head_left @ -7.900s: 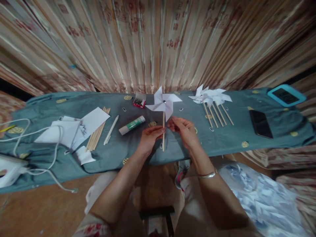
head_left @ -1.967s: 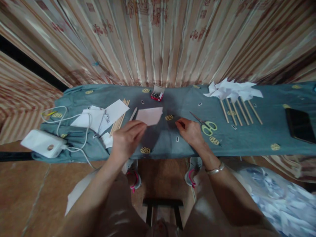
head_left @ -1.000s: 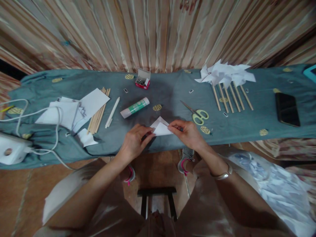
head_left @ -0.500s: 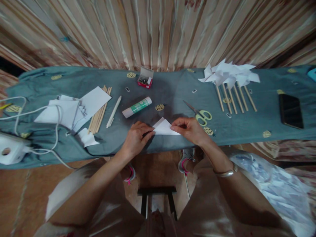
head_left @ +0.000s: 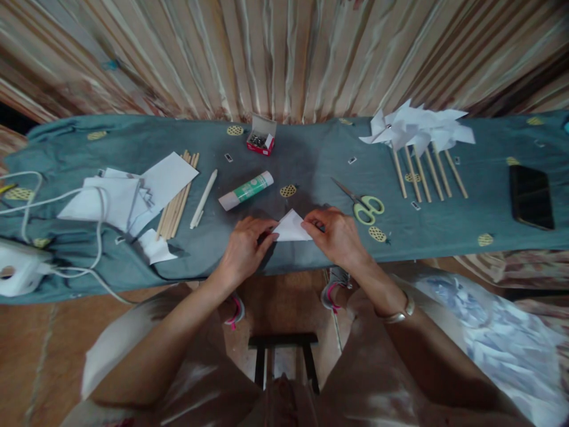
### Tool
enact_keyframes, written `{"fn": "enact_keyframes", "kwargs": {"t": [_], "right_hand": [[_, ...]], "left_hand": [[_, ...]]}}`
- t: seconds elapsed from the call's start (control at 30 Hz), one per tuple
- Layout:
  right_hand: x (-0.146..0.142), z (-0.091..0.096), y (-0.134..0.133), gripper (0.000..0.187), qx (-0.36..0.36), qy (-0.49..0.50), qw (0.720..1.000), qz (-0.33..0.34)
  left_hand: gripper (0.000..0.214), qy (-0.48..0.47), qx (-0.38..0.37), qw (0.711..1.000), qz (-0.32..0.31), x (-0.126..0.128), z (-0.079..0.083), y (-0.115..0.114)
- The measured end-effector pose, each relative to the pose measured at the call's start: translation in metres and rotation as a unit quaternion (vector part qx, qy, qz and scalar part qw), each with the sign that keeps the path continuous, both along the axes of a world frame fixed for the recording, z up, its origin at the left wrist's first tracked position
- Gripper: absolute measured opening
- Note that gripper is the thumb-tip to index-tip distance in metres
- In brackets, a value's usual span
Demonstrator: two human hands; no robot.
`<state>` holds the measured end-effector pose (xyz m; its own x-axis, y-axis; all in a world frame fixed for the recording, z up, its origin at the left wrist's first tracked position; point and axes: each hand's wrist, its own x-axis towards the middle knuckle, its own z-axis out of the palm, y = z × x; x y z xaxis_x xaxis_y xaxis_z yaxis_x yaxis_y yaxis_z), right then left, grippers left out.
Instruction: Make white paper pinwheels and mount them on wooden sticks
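Observation:
A white sheet of paper [head_left: 291,228], folded into a triangle with its tip pointing away from me, lies near the table's front edge. My left hand [head_left: 246,246] pinches its left corner between thumb and fingers. On the right side, my right hand [head_left: 333,234] is closed on the paper, its fingertips at the slanting edge and covering the right corner. Beyond the left hand lies a glue stick [head_left: 249,190] with a green label. Scissors [head_left: 367,207] with light green handles rest just past my right hand.
An open red box of small metal pins [head_left: 261,139] stands at the back. To the left are a pen [head_left: 204,198], wooden sticks [head_left: 178,204], paper sheets [head_left: 111,198] and a white cable [head_left: 103,231]. Paper pinwheels [head_left: 422,127] and a phone [head_left: 531,196] lie to the right.
My right hand has slid left along the paper, nearer the tip. The strip of the back layer that showed along the upper left edge is now nearly covered. My left hand stays at its corner.

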<state>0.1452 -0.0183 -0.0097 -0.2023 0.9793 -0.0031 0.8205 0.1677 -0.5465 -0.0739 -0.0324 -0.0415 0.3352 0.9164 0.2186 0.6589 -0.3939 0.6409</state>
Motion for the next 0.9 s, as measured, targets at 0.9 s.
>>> {"fn": "enact_keyframes", "kwargs": {"t": [0.9], "right_hand": [[-0.011, -0.008, 0.004, 0.012, 0.046, -0.076, 0.996, 0.002]], "left_hand": [[0.025, 0.117, 0.165, 0.979, -0.031, 0.008, 0.010, -0.007]]}}
